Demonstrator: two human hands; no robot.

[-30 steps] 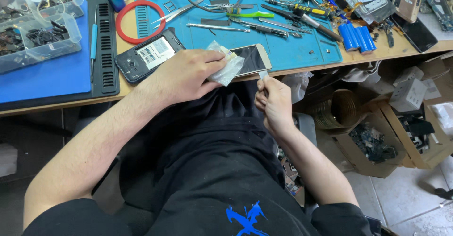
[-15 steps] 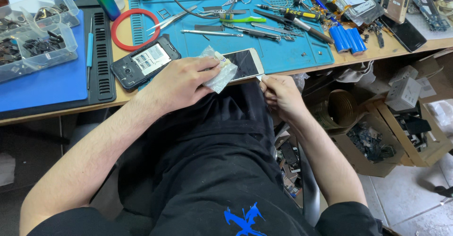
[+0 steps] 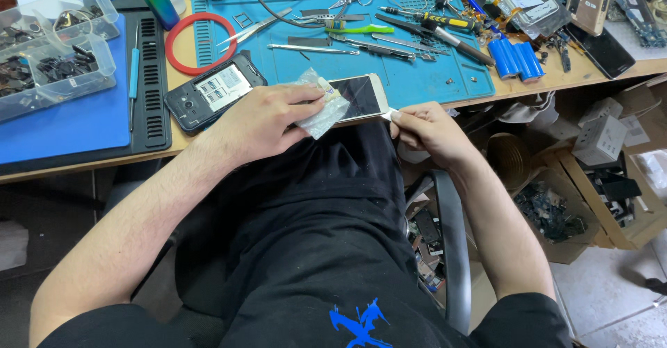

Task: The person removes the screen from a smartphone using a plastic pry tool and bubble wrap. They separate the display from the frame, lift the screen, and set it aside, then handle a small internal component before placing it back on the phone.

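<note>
The left hand (image 3: 267, 115) lies flat on a white-framed smartphone (image 3: 361, 96) at the bench edge, pressing a crumpled clear plastic wrapper (image 3: 321, 108) against its screen. At the phone's three o'clock end, the right hand (image 3: 431, 129) pinches a small white tab (image 3: 390, 114). A dark phone (image 3: 215, 91) lies at the left hand's ten o'clock, and tweezers (image 3: 306, 49) rest on the blue mat (image 3: 424, 77) at twelve.

Bare blue mat (image 3: 326, 66) lay open just behind the phone (image 3: 361, 96), between the tweezers (image 3: 306, 48) and the desk edge. To the left, a second phone (image 3: 214, 91) blocked the way beside the left hand (image 3: 267, 118). Blue batteries (image 3: 514, 57) and screwdrivers (image 3: 434, 31) crowded the space beyond the right hand (image 3: 427, 127).
</note>
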